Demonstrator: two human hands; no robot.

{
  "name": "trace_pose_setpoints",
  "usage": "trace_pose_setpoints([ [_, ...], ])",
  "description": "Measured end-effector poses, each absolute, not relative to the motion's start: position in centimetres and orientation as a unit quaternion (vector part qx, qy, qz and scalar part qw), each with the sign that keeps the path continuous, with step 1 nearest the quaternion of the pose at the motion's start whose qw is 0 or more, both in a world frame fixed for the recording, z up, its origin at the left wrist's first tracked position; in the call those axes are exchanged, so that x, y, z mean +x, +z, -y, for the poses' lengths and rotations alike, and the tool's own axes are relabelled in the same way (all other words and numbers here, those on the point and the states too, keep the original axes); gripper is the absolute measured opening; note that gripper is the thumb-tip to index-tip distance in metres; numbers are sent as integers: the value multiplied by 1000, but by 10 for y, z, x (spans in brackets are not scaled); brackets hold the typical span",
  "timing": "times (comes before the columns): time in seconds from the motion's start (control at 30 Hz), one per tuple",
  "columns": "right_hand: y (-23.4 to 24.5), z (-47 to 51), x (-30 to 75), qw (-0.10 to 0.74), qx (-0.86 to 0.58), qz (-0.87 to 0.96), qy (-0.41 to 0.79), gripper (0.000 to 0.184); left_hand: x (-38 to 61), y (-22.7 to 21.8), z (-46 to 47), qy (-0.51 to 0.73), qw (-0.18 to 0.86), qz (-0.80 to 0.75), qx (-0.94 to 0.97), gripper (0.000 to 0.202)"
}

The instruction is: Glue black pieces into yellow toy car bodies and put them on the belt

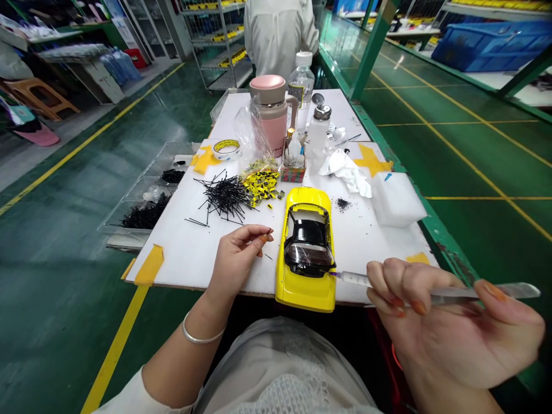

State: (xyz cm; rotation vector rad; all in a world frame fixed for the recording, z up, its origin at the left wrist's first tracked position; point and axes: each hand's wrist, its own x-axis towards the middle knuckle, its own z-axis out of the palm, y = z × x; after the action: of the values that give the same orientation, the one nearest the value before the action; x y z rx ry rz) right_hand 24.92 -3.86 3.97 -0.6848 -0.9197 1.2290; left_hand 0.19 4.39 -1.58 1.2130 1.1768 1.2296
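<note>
My right hand [431, 305] is closed around a clear syringe [353, 278], thumb near the plunger end. The syringe's purple tip meets the right side of a yellow toy car body [306, 290], beside its black cabin and clear window. My left hand [237, 250] is just left of the car, thumb and forefinger pinched on something small and dark that I cannot make out. A thin black sliver lies on the white board [185, 259] near those fingers. Beyond the left hand are a heap of thin black sticks [226, 195] and a pile of small yellow-and-black pieces [261, 187].
A pink thermos [271, 126], a clear bottle [302, 86] and a metal-topped jar [319, 123] stand behind. Crumpled tissue [347, 172] and a white foam block [397, 198] lie right. Plastic trays [146, 201] of black parts sit left. A person [280, 34] is ahead.
</note>
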Motion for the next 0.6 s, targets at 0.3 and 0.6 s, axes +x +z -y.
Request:
trace_pose_setpoints([
  [0.3,50,33,252,639,-316,429,555,48,1,-19,-45,512,504,-482,502,16],
  [0.6,63,30,250,544,-336,533,554,50,2,-18,-43,514,509,-481,495,15],
])
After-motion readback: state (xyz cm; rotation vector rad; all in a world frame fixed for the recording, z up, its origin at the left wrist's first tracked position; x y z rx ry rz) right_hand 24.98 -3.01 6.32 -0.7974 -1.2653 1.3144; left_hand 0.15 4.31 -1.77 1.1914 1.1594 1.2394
